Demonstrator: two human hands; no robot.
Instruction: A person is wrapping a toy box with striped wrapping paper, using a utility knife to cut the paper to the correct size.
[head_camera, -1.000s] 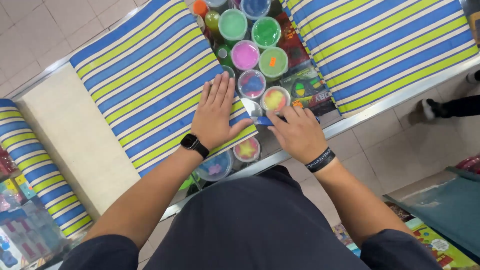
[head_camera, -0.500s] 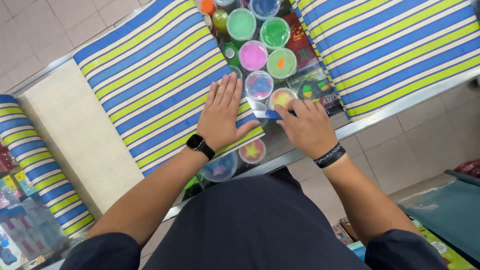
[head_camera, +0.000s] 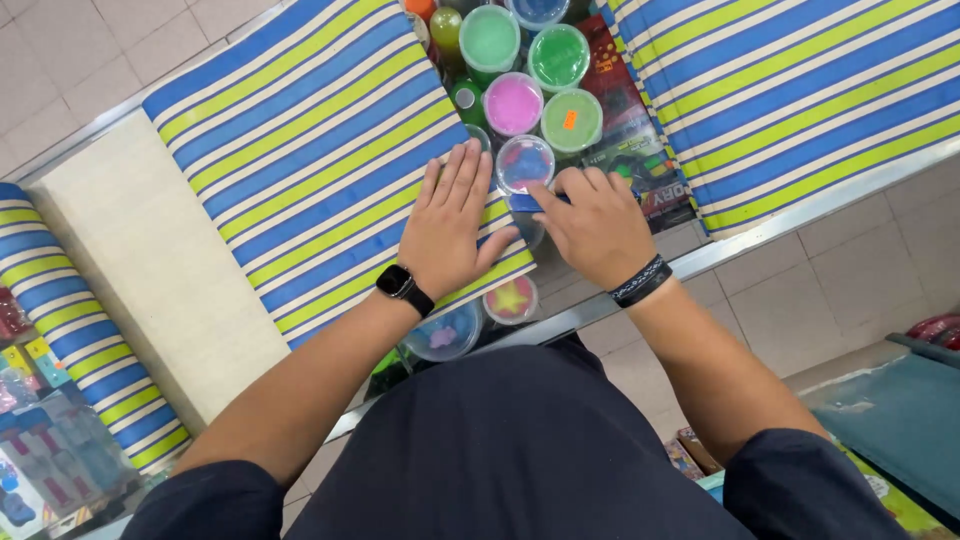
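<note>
Where the counter (head_camera: 150, 260) shows pale and bare at the left, the rest lies under striped cloth (head_camera: 310, 150) in blue, yellow and white, with a gap between two cloths full of round tubs. The left hand (head_camera: 450, 225) lies flat and open on the cloth edge, fingers spread and pointing away from the person, holding nothing. The right hand (head_camera: 598, 222) is curled, its fingertips pinching a small blue thing (head_camera: 528, 203); what it is I cannot tell. That thing lies between the two hands, just beside the left thumb, its long axis running left to right, and the right hand is the nearer. Just beyond it sits a clear tub (head_camera: 524, 162) with blue and red inside. Since half a second ago the left hand has stayed flat, while the right has closed further over the tubs.
</note>
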